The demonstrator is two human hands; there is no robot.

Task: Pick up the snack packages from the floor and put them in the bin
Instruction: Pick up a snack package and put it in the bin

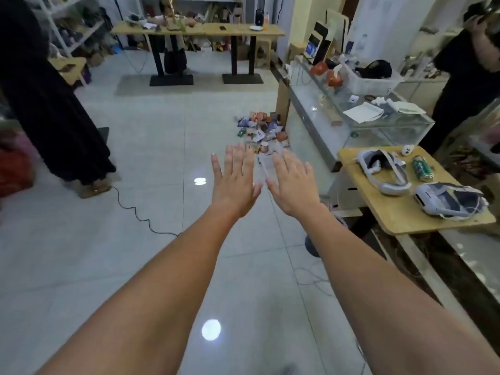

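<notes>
A heap of small colourful snack packages lies on the pale tiled floor beside the corner of a glass counter. A clear plastic bin stands on the floor just in front of the heap, mostly hidden behind my hands. My left hand and my right hand are stretched out side by side, palms down, fingers spread, holding nothing. Both hover in the air well short of the heap.
A glass counter runs along the right, with a small wooden table carrying two headsets and a green can. A black cable snakes across the floor at left. A person in black stands at left, another at far right. Long tables stand at the back.
</notes>
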